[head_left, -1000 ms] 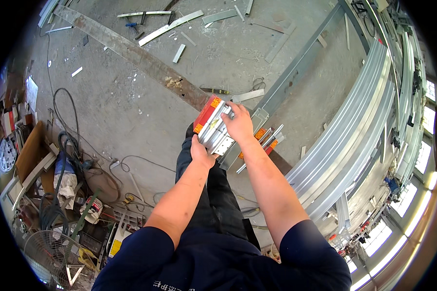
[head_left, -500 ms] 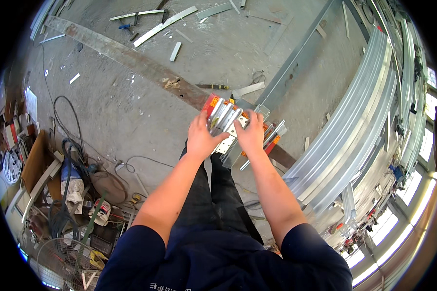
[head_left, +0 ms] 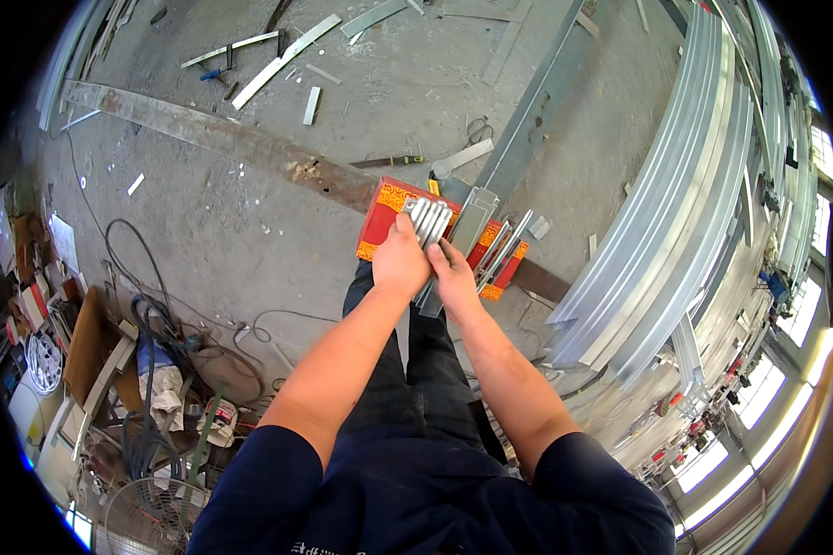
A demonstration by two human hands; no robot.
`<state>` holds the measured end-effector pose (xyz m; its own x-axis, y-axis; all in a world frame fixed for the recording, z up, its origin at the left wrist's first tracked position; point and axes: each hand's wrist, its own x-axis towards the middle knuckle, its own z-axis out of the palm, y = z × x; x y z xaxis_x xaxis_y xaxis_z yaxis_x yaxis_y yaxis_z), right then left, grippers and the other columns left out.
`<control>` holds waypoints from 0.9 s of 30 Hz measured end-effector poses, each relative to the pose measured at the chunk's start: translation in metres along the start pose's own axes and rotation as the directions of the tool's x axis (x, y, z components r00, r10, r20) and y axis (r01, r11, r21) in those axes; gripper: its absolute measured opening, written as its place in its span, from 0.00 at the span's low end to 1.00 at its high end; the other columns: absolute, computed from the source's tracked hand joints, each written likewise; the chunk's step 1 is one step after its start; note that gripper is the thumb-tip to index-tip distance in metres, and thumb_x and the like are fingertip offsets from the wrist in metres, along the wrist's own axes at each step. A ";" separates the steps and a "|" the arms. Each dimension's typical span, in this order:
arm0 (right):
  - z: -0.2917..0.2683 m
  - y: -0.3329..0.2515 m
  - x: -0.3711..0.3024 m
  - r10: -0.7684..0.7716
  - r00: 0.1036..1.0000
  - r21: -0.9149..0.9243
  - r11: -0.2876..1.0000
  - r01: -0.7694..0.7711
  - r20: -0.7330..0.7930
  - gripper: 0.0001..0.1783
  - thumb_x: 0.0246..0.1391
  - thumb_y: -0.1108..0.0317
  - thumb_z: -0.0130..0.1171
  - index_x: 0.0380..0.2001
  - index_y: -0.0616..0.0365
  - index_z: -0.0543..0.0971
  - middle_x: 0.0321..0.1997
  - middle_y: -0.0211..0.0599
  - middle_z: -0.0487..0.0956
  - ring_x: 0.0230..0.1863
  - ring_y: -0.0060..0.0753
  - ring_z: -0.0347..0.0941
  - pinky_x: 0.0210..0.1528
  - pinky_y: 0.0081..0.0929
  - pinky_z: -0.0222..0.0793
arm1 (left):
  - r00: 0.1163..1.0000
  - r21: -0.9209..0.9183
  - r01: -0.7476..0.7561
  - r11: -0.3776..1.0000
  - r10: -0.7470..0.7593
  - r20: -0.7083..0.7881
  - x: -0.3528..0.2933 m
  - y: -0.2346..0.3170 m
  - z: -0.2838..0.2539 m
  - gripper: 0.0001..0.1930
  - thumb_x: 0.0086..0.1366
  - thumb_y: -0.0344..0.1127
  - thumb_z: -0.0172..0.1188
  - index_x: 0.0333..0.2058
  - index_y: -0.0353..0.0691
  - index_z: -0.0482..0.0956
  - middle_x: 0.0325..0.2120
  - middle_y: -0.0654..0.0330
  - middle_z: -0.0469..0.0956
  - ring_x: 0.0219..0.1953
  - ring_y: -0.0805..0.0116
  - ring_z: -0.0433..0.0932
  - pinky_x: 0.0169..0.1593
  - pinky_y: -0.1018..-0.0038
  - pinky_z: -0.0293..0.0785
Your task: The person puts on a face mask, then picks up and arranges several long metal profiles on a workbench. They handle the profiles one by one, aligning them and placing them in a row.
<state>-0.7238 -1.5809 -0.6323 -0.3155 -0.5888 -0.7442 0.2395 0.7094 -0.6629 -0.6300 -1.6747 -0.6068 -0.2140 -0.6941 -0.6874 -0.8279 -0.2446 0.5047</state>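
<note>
Several short silver metal bars (head_left: 429, 222), side by side in a ribbed bundle, are held in front of me above a red surface with orange patterned trim (head_left: 379, 224). My left hand (head_left: 402, 263) is closed around the bundle's left and near side. My right hand (head_left: 454, 279) is closed at its near right end, fingertips pressed on the metal; part of the grip is hidden. Just right of the bundle, a flat grey metal piece (head_left: 475, 215) lies on the red surface. Farther right on it are thin metal rods (head_left: 504, 244).
Beyond the red surface lie a yellow-and-black handled tool (head_left: 404, 160) and a long rusty steel strip (head_left: 204, 131). Long silver metal profiles (head_left: 662, 222) are stacked at right. At left are loose cables (head_left: 143, 314), a brown board (head_left: 85, 350) and a wire fan guard (head_left: 153, 518).
My hands have drawn together from either side and gathered the spread metal bars into a compact bundle. More of the red surface shows at left. The whole view has shifted slightly.
</note>
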 end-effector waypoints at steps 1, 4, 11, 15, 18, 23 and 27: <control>-0.001 0.002 -0.001 -0.001 1.000 0.032 0.999 0.001 -0.008 0.32 0.65 0.49 0.55 0.62 0.64 0.71 0.56 0.46 0.73 0.57 0.34 0.70 0.61 0.31 0.64 | 1.000 0.012 0.013 1.000 -0.014 0.024 0.000 0.004 -0.001 0.32 0.55 0.42 0.68 0.51 0.33 0.62 0.47 0.40 0.76 0.45 0.38 0.79 0.48 0.52 0.76; -0.012 0.005 -0.003 0.038 0.995 0.219 0.974 -0.056 0.087 0.33 0.67 0.51 0.53 0.64 0.66 0.67 0.60 0.43 0.72 0.61 0.32 0.67 0.64 0.30 0.61 | 0.996 0.039 0.047 0.998 -0.050 0.079 0.001 0.015 -0.011 0.33 0.51 0.43 0.71 0.49 0.35 0.64 0.41 0.41 0.80 0.45 0.41 0.80 0.49 0.54 0.77; -0.024 -0.012 -0.010 0.086 0.991 0.332 0.936 -0.115 0.101 0.33 0.67 0.49 0.52 0.62 0.66 0.67 0.54 0.43 0.75 0.53 0.36 0.75 0.58 0.34 0.71 | 0.994 -0.442 -0.110 0.890 0.103 -0.039 0.014 -0.044 -0.023 0.44 0.42 0.42 0.78 0.55 0.32 0.65 0.40 0.47 0.81 0.44 0.54 0.82 0.50 0.65 0.77; -0.040 -0.006 -0.009 0.135 0.988 0.271 0.951 -0.151 0.078 0.27 0.66 0.52 0.56 0.58 0.63 0.73 0.46 0.38 0.79 0.45 0.34 0.77 0.49 0.32 0.74 | 0.975 -0.860 0.140 0.491 0.083 0.207 -0.013 -0.068 -0.066 0.41 0.47 0.24 0.73 0.60 0.33 0.63 0.45 0.56 0.78 0.47 0.64 0.79 0.53 0.64 0.77; -0.039 -0.006 -0.008 0.088 0.995 -0.038 0.996 -0.087 0.036 0.28 0.64 0.54 0.59 0.57 0.65 0.73 0.42 0.39 0.82 0.43 0.31 0.79 0.46 0.29 0.74 | 0.964 -0.893 0.211 0.398 0.064 0.257 -0.019 -0.106 -0.072 0.39 0.48 0.19 0.70 0.59 0.35 0.63 0.44 0.57 0.77 0.46 0.65 0.79 0.53 0.64 0.77; -0.011 -0.036 0.001 -0.073 0.996 -0.563 0.826 0.028 -0.057 0.35 0.55 0.53 0.64 0.58 0.68 0.72 0.48 0.54 0.82 0.49 0.51 0.79 0.52 0.38 0.73 | 0.969 -0.904 0.231 0.360 0.000 0.248 -0.013 -0.116 -0.067 0.38 0.48 0.19 0.71 0.58 0.35 0.64 0.44 0.57 0.77 0.45 0.64 0.79 0.52 0.65 0.77; 0.017 -0.040 0.016 -0.059 0.995 -0.662 0.749 -0.012 -0.085 0.31 0.53 0.55 0.64 0.53 0.67 0.72 0.46 0.56 0.81 0.49 0.56 0.78 0.52 0.44 0.73 | 0.980 -0.868 0.185 0.460 -0.024 0.197 0.002 -0.098 -0.052 0.38 0.48 0.21 0.72 0.58 0.35 0.64 0.44 0.58 0.77 0.45 0.65 0.79 0.52 0.65 0.77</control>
<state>-0.7228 -1.6258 -0.6190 -0.4061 -0.5943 -0.6942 -0.4246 0.7954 -0.4326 -0.5222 -1.6869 -0.6309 -0.2918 -0.5413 -0.7885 0.0299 -0.8292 0.5582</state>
